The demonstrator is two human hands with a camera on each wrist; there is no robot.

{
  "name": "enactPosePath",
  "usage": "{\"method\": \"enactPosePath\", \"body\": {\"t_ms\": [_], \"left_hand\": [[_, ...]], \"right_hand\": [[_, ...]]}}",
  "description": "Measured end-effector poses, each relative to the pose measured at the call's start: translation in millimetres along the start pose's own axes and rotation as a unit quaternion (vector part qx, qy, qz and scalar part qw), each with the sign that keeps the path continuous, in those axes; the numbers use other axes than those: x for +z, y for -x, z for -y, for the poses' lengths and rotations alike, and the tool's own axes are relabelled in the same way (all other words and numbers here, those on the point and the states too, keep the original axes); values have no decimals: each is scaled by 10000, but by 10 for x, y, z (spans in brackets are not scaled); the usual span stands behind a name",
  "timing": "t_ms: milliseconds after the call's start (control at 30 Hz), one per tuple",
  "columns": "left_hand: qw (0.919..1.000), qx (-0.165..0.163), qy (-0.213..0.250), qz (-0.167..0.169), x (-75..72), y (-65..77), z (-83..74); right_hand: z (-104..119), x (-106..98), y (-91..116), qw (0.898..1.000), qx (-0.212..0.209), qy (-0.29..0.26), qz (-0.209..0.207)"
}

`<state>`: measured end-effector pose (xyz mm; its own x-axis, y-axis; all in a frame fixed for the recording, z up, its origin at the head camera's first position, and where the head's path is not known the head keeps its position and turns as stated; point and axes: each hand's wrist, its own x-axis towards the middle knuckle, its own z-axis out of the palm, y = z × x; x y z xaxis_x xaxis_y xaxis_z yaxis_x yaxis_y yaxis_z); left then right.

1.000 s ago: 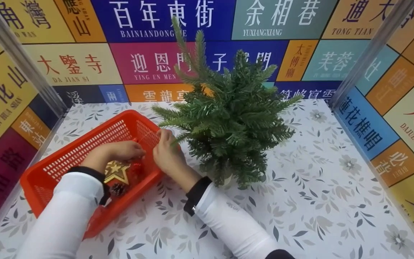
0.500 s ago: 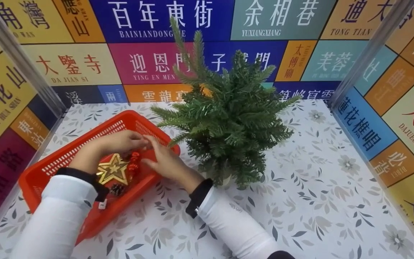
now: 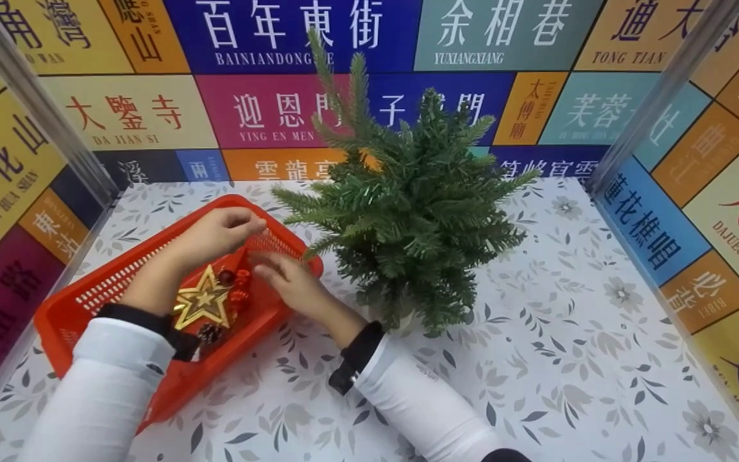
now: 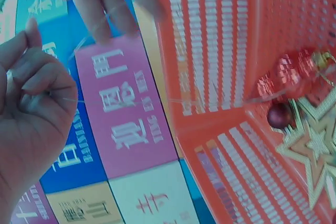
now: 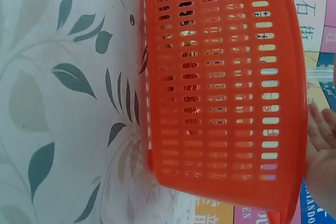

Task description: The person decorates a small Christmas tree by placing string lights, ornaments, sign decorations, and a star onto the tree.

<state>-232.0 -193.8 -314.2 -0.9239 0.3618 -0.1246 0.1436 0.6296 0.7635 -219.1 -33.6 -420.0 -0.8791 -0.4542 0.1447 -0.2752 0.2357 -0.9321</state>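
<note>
Raised over the red basket, my left hand has its fingers curled and pinches a thin clear thread. In the left wrist view the thread runs toward shiny red ornaments inside the basket. My right hand reaches over the basket's near right side, fingers loosely extended close to the thread and holding nothing visible. A gold star, a small dark red ball and a pine cone lie in the basket below the hands.
A green artificial fir tree stands just right of the basket, its left branches reaching the rim. Under both is a white table with a leaf pattern. Printed panels wall the back and sides.
My left hand has risen out of the basket, drawing the thread up. My right hand let go of the rim, met the left hand, then drew slightly apart from it.
</note>
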Motion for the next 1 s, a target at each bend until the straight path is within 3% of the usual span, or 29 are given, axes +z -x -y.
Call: {"method": "enactPosePath", "body": {"t_ms": [133, 333, 433, 600, 833, 1000], "left_hand": [[9994, 273, -131, -138, 109, -32, -97], [9977, 559, -366, -118, 248, -84, -178], [9978, 535, -313, -255, 245, -96, -161], [9975, 215, -41, -678, 153, -78, -105], [9921, 1, 135, -1247, -1, 15, -81], [9783, -291, 292, -2031, -119, 131, -44]], "right_hand": [[2, 45, -8, 9993, -265, 172, 183], [19, 73, 12, 9979, -464, -279, 348], [44, 83, 36, 9911, -402, -1092, 642], [64, 87, 61, 9682, -112, -2370, 792], [69, 55, 53, 9719, 316, -2293, 428], [193, 12, 75, 9782, 228, -2062, 123]]}}
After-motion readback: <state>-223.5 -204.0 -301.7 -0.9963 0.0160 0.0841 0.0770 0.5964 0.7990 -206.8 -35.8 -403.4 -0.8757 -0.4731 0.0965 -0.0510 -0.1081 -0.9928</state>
